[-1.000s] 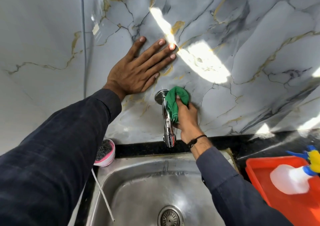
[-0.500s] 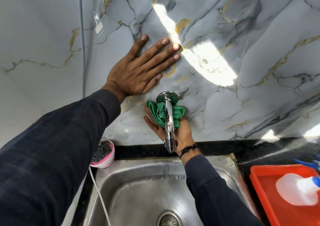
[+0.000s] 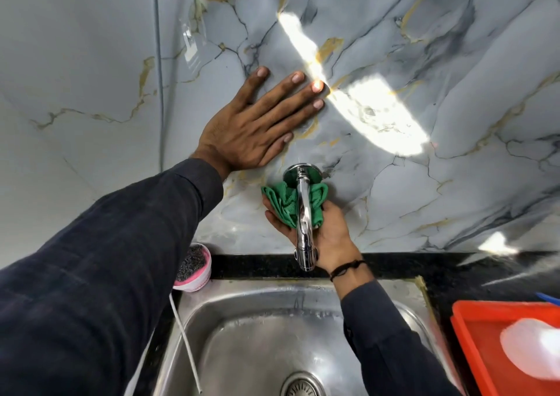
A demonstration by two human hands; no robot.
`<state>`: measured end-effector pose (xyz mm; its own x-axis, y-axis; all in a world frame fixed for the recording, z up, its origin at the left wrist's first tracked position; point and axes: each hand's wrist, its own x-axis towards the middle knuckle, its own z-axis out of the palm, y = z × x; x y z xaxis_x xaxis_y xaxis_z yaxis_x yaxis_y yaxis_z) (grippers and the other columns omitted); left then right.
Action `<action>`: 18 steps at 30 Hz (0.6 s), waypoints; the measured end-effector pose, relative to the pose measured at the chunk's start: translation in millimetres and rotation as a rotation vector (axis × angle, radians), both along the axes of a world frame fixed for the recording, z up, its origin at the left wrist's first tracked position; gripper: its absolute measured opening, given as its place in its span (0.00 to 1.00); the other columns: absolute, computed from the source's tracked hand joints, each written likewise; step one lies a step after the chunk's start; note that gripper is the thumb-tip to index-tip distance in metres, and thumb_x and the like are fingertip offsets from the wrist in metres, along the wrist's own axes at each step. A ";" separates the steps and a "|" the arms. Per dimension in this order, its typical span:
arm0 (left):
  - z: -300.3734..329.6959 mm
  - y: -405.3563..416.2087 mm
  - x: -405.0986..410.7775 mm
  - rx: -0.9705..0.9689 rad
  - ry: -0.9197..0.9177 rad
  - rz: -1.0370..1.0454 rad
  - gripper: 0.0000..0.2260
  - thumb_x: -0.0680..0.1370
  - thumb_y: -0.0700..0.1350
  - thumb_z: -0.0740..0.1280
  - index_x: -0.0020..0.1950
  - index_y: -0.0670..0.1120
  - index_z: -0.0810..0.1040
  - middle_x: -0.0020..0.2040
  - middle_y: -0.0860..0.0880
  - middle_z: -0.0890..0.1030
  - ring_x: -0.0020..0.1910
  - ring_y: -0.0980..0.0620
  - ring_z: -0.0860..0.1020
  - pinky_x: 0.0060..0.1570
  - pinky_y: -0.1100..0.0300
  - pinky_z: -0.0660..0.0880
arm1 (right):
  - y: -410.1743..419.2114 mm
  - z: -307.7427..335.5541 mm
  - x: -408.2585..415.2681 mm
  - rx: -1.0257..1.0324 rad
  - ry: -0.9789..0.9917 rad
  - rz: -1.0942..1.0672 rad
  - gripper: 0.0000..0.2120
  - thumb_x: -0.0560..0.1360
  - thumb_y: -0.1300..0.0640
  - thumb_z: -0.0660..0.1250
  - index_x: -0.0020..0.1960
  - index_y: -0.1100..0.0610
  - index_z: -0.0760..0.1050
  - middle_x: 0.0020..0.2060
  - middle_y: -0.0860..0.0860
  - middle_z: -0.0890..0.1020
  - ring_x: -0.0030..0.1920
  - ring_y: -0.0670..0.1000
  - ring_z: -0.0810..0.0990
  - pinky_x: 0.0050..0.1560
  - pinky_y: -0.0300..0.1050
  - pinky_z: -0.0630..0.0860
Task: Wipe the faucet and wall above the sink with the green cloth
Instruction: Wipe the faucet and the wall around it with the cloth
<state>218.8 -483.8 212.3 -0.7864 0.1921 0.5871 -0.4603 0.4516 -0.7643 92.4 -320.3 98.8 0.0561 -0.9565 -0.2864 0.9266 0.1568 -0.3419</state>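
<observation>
— Since a moment ago, what is seen to have moved?
— Hardly anything: the crumpled green cloth [image 3: 280, 200] is kept cupped in the right hand [image 3: 321, 232], pressed behind the curved chrome faucet [image 3: 304, 213], just under its round wall flange.
— How is the left hand [image 3: 251, 131] held?
— It is laid flat with fingers spread on the grey gold-veined marble wall [image 3: 439, 62], up and left of the right hand.
— And below?
— A stainless steel sink [image 3: 257, 335] is seen beneath the right wrist; a red plastic tray [image 3: 485, 335] lies to its right.
</observation>
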 end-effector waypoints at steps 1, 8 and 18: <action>0.7 0.9 0.2 -0.003 -0.002 -0.002 0.30 0.88 0.52 0.53 0.90 0.47 0.61 0.89 0.47 0.63 0.88 0.44 0.62 0.86 0.40 0.47 | 3.0 4.3 -2.5 0.045 0.062 -0.022 0.27 0.85 0.47 0.53 0.69 0.66 0.79 0.65 0.67 0.83 0.60 0.66 0.86 0.69 0.63 0.77; 4.1 3.6 1.3 -0.020 0.009 -0.010 0.28 0.89 0.51 0.51 0.90 0.46 0.62 0.88 0.46 0.65 0.87 0.44 0.64 0.86 0.40 0.49 | 12.5 63.7 -1.9 0.369 1.495 -0.513 0.15 0.73 0.46 0.76 0.50 0.52 0.74 0.50 0.53 0.86 0.51 0.58 0.84 0.50 0.54 0.82; 8.7 8.3 0.7 -0.010 -0.002 -0.029 0.28 0.89 0.51 0.51 0.90 0.46 0.62 0.88 0.46 0.65 0.87 0.44 0.64 0.87 0.40 0.48 | -10.7 97.6 45.8 0.173 2.764 -0.225 0.17 0.78 0.63 0.64 0.66 0.55 0.76 0.50 0.59 0.87 0.50 0.64 0.87 0.40 0.53 0.79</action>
